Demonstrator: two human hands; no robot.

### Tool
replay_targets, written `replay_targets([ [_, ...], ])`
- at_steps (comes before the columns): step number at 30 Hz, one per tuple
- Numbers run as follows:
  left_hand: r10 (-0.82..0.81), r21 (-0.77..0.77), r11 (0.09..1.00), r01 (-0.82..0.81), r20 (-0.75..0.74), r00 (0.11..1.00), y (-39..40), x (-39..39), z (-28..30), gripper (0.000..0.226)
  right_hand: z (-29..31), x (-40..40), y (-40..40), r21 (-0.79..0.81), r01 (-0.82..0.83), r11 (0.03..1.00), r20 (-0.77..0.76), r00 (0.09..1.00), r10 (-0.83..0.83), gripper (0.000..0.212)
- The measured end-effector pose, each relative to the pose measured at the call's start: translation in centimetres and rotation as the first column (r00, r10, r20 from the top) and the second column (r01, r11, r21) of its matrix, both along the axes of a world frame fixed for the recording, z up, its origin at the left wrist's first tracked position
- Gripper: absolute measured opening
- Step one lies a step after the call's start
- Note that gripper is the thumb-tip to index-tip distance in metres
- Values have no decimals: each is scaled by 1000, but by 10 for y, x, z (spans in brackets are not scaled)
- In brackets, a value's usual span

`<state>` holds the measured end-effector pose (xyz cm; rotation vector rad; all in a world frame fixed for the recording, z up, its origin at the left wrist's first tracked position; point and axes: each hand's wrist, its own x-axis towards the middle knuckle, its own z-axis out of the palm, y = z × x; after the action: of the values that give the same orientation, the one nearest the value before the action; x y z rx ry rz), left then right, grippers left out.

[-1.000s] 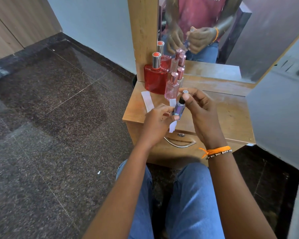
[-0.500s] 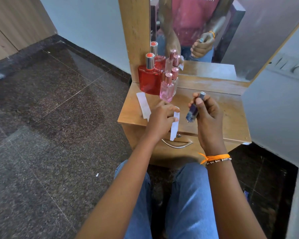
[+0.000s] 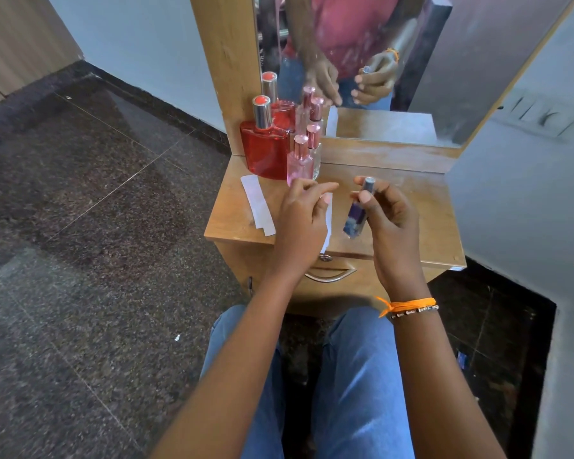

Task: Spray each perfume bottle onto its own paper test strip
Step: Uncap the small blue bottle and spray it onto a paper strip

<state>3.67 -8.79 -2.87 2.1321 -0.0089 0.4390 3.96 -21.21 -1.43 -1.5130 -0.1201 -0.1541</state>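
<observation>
Your right hand (image 3: 390, 223) grips a slim purple-blue glass perfume bottle (image 3: 357, 215), silver-capped and tilted; your left hand (image 3: 304, 215) pinches a white paper strip (image 3: 327, 226).

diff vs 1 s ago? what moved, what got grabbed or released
The hands separated. The right hand took the purple bottle off to the right, now holding it alone, thumb near the top. The left hand let go of the bottle and keeps only the paper strip. Unchanged: red bottle, pink bottle and the spare strips on the wooden table.
</observation>
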Motion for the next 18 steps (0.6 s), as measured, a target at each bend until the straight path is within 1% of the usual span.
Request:
replay_targets([
  [1, -92, -119, 989, 85, -54, 994, -4, -5, 3, 29, 0, -1, -2, 12, -3, 1000, 4, 1000, 3, 18],
  [2, -187, -239, 959, 153, -128, 974, -5, -10, 5, 31, 1, -3, -1, 38, -20, 999, 1, 1000, 20, 17],
  [4, -322, -446, 874, 191, -239, 916, -9, -19, 8, 34, 3, -5, 0, 68, -52, 996, -13, 999, 53, 16],
  [5, -344, -502, 846, 180, -255, 904, -11, -23, 8, 37, 4, -6, 1, 68, -70, 995, -14, 997, 71, 15],
  [8, -329, -572, 807, 149, -224, 917, -18, -29, 11, 41, 10, -10, 2, 55, -120, 991, 28, 992, 119, 15],
  [11, -301, -652, 752, 97, -208, 931, -20, -32, 16, 40, 17, -15, 3, 106, -144, 984, 38, 989, 141, 15],
  [14, -287, -695, 716, 67, -206, 935, -19, -34, 17, 40, 22, -17, 5, 130, -155, 979, 37, 988, 151, 13],
  [16, -274, -721, 692, 29, -225, 935, -19, -36, 19, 37, 22, -18, 7, 149, -158, 976, 26, 987, 156, 11],
  [18, -272, -773, 634, 14, -205, 940, -20, -36, 19, 29, 22, -18, 10, 164, -145, 976, 6, 989, 146, 10],
])
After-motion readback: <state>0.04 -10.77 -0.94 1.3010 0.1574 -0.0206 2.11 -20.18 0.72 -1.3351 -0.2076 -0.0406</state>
